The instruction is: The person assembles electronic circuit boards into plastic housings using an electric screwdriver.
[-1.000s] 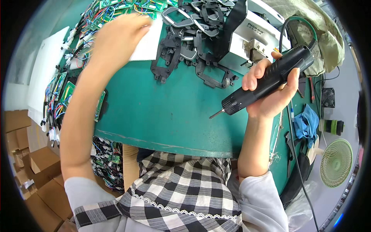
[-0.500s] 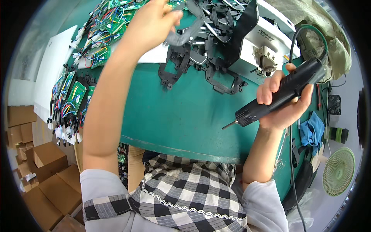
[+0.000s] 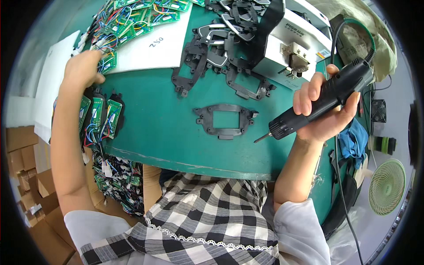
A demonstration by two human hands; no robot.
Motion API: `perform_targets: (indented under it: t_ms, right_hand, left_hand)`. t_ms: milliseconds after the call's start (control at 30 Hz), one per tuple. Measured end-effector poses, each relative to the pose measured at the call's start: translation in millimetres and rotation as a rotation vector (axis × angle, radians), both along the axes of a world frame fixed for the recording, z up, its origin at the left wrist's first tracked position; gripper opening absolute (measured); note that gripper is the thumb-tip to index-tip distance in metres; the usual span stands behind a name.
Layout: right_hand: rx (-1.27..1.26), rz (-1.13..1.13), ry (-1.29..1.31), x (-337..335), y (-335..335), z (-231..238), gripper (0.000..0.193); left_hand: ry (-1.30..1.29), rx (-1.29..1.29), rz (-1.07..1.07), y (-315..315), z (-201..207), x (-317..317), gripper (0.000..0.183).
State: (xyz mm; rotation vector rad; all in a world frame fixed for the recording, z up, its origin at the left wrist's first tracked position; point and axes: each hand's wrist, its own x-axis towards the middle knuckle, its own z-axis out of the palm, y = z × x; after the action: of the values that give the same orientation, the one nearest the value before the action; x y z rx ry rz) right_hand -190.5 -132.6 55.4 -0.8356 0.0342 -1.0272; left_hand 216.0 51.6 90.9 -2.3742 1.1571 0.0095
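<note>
My right hand [image 3: 324,106] is wrapped round a black electric screwdriver [image 3: 324,99], its bit pointing down and left above the green table. To the left of the bit a black plastic frame [image 3: 225,120] with a square opening lies flat by itself. Over at the far left, my left hand [image 3: 84,68] is beside the green circuit boards [image 3: 107,62] with coloured wires. Its thumb shows apart from the knuckles, but the other fingers are mostly hidden, so whether it grips a board is unclear. Closer to me, several wired boards on black frames [image 3: 113,115] stand in a row.
More black frames [image 3: 192,62], some with silver trim, are heaped at the back. A white foam sheet [image 3: 150,48] lies under the boards. At the back right stands a white machine [image 3: 282,57]. The screwdriver's cable [image 3: 342,194] hangs down at right, near a green fan [image 3: 387,187].
My left hand has moved from the back middle to the boards at far left. A black frame now lies on the table in front of me. My right hand keeps the screwdriver nearly still.
</note>
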Motion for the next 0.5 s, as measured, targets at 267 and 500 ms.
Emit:
perform_targets:
  t_ms: [267,500]
  right_hand:
    - [0.012,-0.040,0.023,-4,-2,-3,0.061]
    - [0.010,-0.128,0.047,2,-3,0,0.055]
  left_hand:
    - [0.317,-0.354,-0.258,7,0,35,0.053]
    - [0.721,-0.917,-0.068,13,4,48,0.032]
